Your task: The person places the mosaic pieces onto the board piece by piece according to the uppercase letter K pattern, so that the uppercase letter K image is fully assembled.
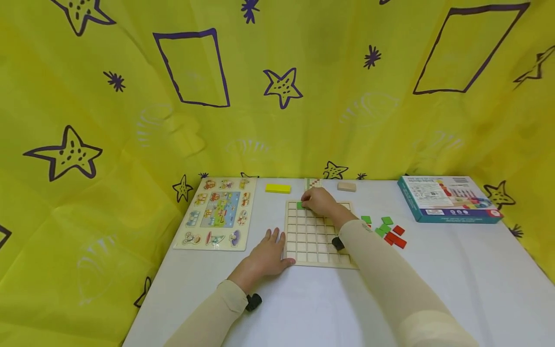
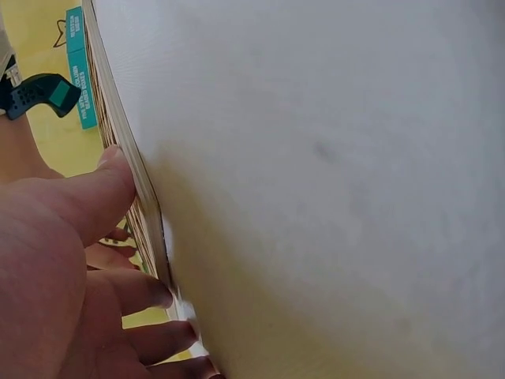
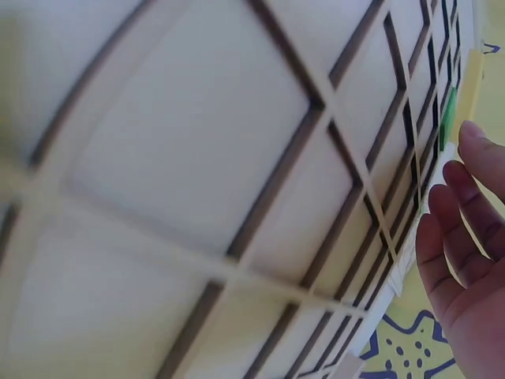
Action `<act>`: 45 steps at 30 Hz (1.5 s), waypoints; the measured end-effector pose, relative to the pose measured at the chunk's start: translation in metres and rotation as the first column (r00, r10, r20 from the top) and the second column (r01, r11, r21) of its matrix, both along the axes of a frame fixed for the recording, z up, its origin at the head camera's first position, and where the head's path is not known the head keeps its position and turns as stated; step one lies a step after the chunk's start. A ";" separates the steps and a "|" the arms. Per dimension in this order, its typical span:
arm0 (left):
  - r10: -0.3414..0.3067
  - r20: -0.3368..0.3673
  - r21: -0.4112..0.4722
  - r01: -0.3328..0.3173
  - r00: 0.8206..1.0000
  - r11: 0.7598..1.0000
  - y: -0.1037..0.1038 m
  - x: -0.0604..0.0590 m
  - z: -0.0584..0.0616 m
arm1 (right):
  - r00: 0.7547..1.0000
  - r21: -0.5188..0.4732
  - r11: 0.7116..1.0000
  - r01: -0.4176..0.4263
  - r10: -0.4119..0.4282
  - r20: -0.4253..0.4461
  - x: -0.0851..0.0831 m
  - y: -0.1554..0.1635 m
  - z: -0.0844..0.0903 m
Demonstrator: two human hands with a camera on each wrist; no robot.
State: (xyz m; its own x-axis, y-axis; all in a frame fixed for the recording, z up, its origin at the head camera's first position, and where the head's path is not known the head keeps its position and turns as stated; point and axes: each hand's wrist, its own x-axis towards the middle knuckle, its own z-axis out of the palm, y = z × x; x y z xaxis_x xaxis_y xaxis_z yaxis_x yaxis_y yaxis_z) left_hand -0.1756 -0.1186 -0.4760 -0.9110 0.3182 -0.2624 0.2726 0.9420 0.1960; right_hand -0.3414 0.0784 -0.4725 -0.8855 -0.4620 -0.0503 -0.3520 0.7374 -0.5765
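A wooden grid board (image 1: 300,237) lies on the white table, its square cells divided by thin raised strips. My left hand (image 1: 268,253) spreads flat by its lower left corner, thumb against the front edge and fingers along the left side; the left wrist view shows the thumb (image 2: 118,185) right at the rim. Over the back row, my right hand (image 1: 320,201) has its fingertips at a green square tile (image 1: 299,205) in the back left area. In the right wrist view this green tile (image 3: 448,118) shows just past the thumb, with no tile visible between thumb and fingers.
Several loose green tiles (image 1: 387,220) and red tiles (image 1: 399,230) lie right of the board. A picture puzzle (image 1: 253,202) is at the left. Behind stand a yellow block (image 1: 278,188), a patterned card (image 1: 313,182) and a wooden block (image 1: 347,186). A game box (image 1: 451,200) lies back right.
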 end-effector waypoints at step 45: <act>-0.008 0.007 0.045 0.008 1.000 0.999 0.000 0.001 -0.001 | 0.983 0.075 0.984 0.159 -0.165 0.080 0.042 0.158 0.019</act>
